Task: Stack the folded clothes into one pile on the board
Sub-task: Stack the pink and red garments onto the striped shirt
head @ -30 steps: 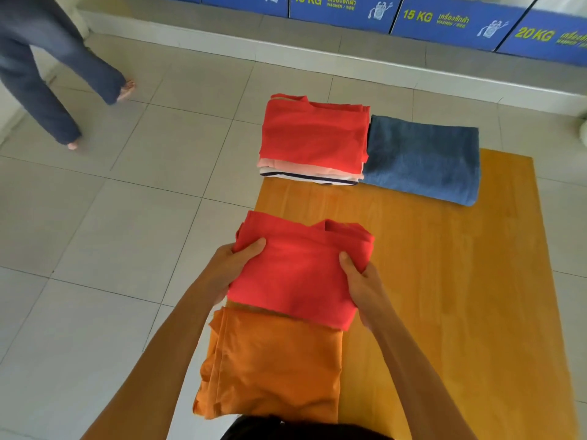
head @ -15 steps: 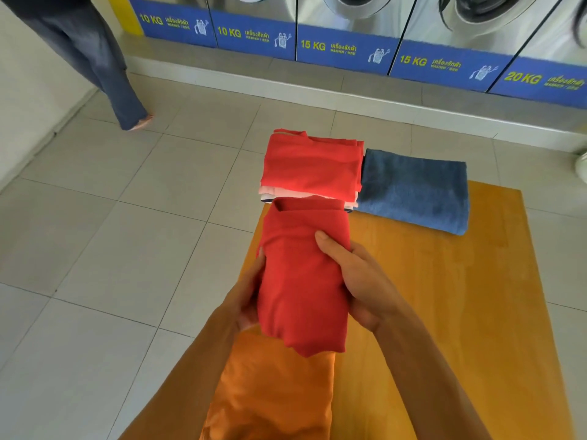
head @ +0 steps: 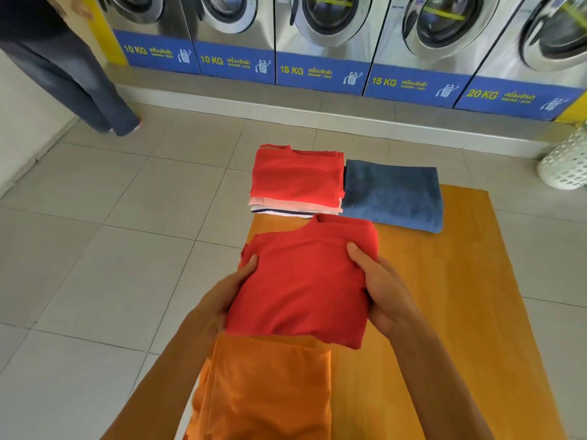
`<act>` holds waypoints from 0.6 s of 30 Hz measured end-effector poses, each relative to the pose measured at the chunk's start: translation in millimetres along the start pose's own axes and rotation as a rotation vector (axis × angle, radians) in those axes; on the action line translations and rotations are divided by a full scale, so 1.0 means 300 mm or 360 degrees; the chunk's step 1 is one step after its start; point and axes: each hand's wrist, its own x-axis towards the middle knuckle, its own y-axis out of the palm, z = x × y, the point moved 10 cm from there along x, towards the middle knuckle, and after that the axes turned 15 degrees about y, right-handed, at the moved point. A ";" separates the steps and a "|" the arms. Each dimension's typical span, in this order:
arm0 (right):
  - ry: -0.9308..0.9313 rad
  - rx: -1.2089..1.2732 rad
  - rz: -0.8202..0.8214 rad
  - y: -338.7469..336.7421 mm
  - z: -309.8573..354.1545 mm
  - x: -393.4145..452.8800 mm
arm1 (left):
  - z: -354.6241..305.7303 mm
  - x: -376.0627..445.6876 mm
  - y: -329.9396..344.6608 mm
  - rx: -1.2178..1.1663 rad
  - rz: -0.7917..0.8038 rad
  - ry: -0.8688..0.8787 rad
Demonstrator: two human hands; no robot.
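- Red folded garment point(head: 301, 287) is held in the centre of the frame, raised over the near part of the wooden board point(head: 444, 312); it is carried flat and is not yet set on any pile.
- It is gripped at both side edges: the left hand point(head: 222, 296) is clamped on its left edge with the thumb on top, and the right hand point(head: 378, 290) is clamped on its right edge in the same way; the remaining fingers are hidden beneath the cloth.
- Just below it in the frame, an orange folded garment point(head: 266, 385) lies at the board's near left edge, unstacked.
- Above it in the frame, a pile point(head: 297, 182) is already built at the board's far left corner: a red piece on top, pale pink and striped layers beneath.
- Touching that pile on its right, a blue folded towel point(head: 394, 195) lies separately.
- Progress is judged as partial: one pile is begun, while the held garment, the orange one and the towel remain to be added.
- Washing machines point(head: 317, 33) line the top of the frame, and a white basket point(head: 568, 163) is seen at the right edge.
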 end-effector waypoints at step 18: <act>-0.0362 -0.0260 -0.0195 0.022 0.509 0.524 | -0.698 0.443 0.030 0.0439 -0.0255 0.0701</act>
